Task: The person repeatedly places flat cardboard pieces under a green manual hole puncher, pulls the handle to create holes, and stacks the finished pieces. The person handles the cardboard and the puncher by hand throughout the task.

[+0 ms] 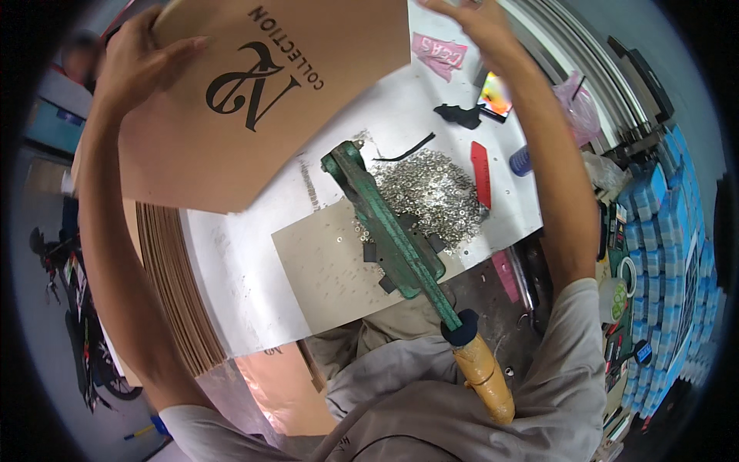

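Note:
My left hand [142,65] grips the edge of a large brown cardboard sheet [177,146] with black print, its thumb lying across the front. The sheet is raised and tilted above the far left of the white table. Past the sheet's right edge, my right hand [481,31] reaches to the top of the view; its fingertips are partly cut off, so its hold is unclear. Between my arms stands a green metal lever press [392,231] with a yellow-wrapped handle [485,377] pointing toward me. Beside it lies a heap of small silvery metal rings [431,192].
A stack of brown cardboard [173,285] stands at the table's left. Right of the rings lie a red cutter [480,173], a black scrap [459,115], a phone-like bright screen [495,94] and a pink wrapper [440,54]. Blue packs [662,223] are piled far right.

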Demonstrator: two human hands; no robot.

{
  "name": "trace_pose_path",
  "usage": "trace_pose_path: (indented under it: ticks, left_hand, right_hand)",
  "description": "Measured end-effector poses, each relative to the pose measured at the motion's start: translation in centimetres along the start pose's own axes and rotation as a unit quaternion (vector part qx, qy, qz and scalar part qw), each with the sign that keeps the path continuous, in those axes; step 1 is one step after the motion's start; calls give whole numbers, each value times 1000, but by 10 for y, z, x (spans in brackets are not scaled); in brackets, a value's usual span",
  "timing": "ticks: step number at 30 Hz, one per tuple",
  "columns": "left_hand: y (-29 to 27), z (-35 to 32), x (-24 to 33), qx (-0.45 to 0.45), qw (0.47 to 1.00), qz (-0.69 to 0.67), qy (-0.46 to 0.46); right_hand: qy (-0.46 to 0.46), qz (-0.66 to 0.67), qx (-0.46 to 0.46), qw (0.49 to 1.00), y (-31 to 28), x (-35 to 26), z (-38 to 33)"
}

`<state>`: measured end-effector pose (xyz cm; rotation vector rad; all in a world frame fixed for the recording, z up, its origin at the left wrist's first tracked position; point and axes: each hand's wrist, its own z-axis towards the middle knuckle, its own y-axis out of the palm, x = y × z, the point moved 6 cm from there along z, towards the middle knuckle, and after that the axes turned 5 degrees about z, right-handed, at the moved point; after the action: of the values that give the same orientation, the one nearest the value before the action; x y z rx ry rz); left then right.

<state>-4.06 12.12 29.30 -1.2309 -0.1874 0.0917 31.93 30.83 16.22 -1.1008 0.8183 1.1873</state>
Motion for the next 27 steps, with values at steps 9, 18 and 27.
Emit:
trace_pose_path:
  ticks: [9,18,27]
  left_hand:
    - [30,-8,-7,-32,985,-52,160]
    - [42,15,-34,-89,988,17,126]
    - [38,3,-155,-172,984,5,-44]
  right_hand:
    - [-290,21,-293,911,22,-143,0]
    - [-340,-389,-374,770,114,-148,-8]
    - [-261,-328,-410,810,127,-136,24]
